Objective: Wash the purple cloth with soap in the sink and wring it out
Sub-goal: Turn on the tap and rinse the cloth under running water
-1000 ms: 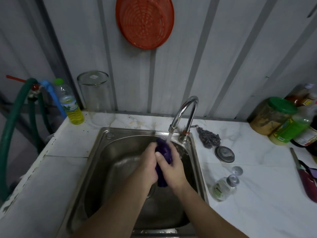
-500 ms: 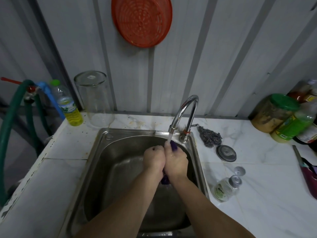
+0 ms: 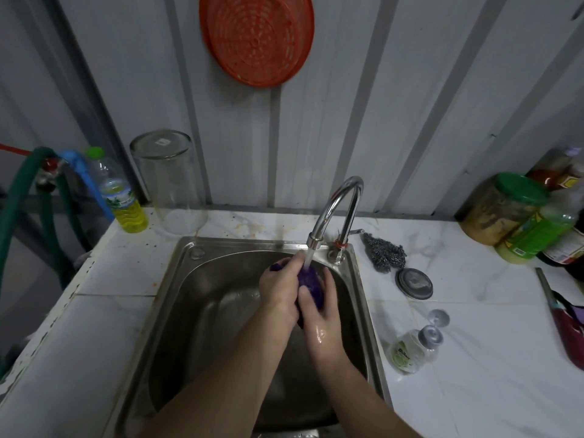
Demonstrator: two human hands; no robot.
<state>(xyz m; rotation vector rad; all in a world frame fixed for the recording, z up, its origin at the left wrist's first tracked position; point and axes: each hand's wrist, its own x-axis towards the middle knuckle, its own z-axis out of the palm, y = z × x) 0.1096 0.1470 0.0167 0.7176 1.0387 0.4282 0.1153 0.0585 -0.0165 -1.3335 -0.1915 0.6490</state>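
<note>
Grey ribbed wall (image 3: 363, 105) behind, white tiled counter (image 3: 489, 358) with a steel sink (image 3: 189, 311) set in it.

Left to right:
- green hose (image 3: 19, 197) at far left
- yellow bottle (image 3: 121, 197)
- upturned clear jar (image 3: 169, 181)
- red strainer (image 3: 257, 36) hanging on the wall
- tap (image 3: 335, 210), running
- steel scourer (image 3: 384, 256)
- round metal lid (image 3: 414, 283)
- small soap bottle (image 3: 410, 349) lying on its side, its loose cap (image 3: 438, 317) just beside it
- green-lidded jar (image 3: 502, 207) and a cluster of condiment bottles at far right

Purple cloth (image 3: 308, 284) sits over the basin, right under the water stream, bunched into a roll. Left hand (image 3: 279, 287) is clenched round its upper end, with a tuft poking out past the fingers. Right hand (image 3: 322, 314) grips the lower part, thumb pressed across the fabric; skin looks wet.

Risks, as I judge them:
- Water hitting the bunched cloth could splash onto the counter and wall.
- A wet, soapy grip could let the cloth slip and drop into the basin, maybe over the drain.
- The tipped soap bottle looks open, so it could leak on the tiles.
- An elbow swing could knock that bottle or the cap.

Counts: hands two, cloth one, tap one, sink one, scourer one, strainer one, clear jar one, yellow bottle one, soap bottle one, loose cap one, metal lid one. Far-right bottles overlap, so the count is unclear.
</note>
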